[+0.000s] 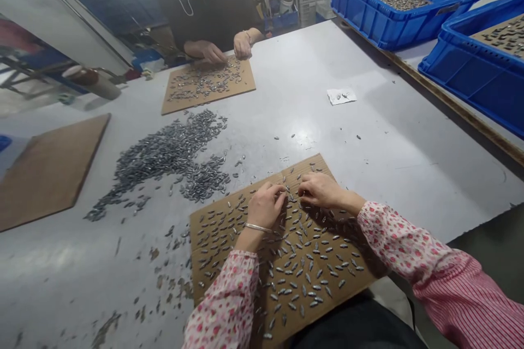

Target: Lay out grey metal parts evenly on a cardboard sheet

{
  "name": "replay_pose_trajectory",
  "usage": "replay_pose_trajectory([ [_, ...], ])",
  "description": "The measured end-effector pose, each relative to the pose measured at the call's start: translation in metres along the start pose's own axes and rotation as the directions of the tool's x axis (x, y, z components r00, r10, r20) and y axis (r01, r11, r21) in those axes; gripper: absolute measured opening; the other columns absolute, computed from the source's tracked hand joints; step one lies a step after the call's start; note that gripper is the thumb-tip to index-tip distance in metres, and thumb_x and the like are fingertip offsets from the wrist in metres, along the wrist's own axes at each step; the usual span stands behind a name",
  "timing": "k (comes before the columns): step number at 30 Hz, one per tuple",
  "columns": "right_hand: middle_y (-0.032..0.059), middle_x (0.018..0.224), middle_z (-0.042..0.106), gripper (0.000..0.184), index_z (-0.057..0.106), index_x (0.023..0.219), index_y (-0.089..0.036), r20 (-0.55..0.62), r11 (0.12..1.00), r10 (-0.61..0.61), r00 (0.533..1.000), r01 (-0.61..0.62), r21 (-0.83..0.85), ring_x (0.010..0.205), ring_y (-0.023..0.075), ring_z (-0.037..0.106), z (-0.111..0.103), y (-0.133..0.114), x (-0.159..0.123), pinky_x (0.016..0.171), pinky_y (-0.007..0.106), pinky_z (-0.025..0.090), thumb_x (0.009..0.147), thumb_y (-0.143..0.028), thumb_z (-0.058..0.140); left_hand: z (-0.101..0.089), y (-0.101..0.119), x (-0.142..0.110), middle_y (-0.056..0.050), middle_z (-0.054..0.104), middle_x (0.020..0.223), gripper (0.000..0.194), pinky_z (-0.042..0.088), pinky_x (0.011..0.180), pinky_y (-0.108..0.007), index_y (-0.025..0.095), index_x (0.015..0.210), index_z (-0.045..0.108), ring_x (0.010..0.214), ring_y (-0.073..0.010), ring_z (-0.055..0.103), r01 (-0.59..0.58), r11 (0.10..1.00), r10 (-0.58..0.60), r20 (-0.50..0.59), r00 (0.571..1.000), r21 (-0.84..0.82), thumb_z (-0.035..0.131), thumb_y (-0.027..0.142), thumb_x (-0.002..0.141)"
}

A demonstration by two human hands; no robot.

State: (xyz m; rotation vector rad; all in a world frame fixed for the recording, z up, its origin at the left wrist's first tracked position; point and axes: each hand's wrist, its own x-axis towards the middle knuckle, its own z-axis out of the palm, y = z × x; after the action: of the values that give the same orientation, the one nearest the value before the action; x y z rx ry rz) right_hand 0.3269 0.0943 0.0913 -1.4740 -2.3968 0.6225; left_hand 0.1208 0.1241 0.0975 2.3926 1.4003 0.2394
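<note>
Many small grey metal pieces in loose rows on a brown cardboard sheet. Heavy or light?

Likely heavy for such small things, like little bits of lead. Hard and stiff too, not soft. Maybe a bit slippery, with smooth sides.

Best place to hold?

Probably the fat middle, between two fingertips. Pointy ends, and quick to roll away.

And the left hand and the right hand?

Both low over the top part of the sheet, fingertips close together, with a thin bangle on the left wrist.

Anything pinched?

Too small to tell. Fingers near each other, but no clear piece between them.

Pieces near the grip?

Right under both hands, on the cardboard. More in a big loose heap on the grey table, off to the left. Another cardboard sheet far across, by a co-worker's hands.
</note>
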Motion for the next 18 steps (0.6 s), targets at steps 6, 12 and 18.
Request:
replay_pose_trajectory([
  [6,0.0085,0.092,0.062,0.019,0.065,0.085,-0.016,0.014,0.981,0.025,1.000,-0.022,-0.193,0.092,0.0218,0.052,0.003,-0.026,-0.002,0.077,0.032,0.033,0.084,-0.035,0.063,-0.008,0.004,-0.004,-0.003,0.065,0.090,0.019,0.044,0.076,-0.027,0.023,0.090,0.069,0.086,-0.0169,0.060,0.024,0.999,-0.022,0.074,0.997,-0.034,0.052,0.030,0.087],
  [12,0.0099,0.092,0.063,0.014,0.064,0.085,-0.015,0.018,0.968,0.091,0.996,-0.084,-0.236,0.090,0.0217,0.053,0.011,-0.033,-0.005,0.078,0.034,0.033,0.087,-0.026,0.055,-0.004,0.004,-0.006,-0.003,0.065,0.090,0.019,0.044,0.076,-0.026,0.023,0.089,0.069,0.086,-0.0167,0.060,0.046,0.999,-0.044,0.079,0.996,-0.019,0.052,0.029,0.086],
  [18,0.0081,0.093,0.063,0.014,0.062,0.088,-0.016,-0.012,0.968,0.119,0.993,-0.119,-0.219,0.087,0.0206,0.052,0.015,-0.034,-0.007,0.078,0.034,0.033,0.088,-0.026,0.052,-0.003,0.007,-0.005,-0.004,0.063,0.093,0.020,0.043,0.076,-0.026,0.024,0.097,0.069,0.089,-0.0176,0.059,0.022,1.000,-0.024,0.116,0.993,0.016,0.051,0.029,0.088],
])
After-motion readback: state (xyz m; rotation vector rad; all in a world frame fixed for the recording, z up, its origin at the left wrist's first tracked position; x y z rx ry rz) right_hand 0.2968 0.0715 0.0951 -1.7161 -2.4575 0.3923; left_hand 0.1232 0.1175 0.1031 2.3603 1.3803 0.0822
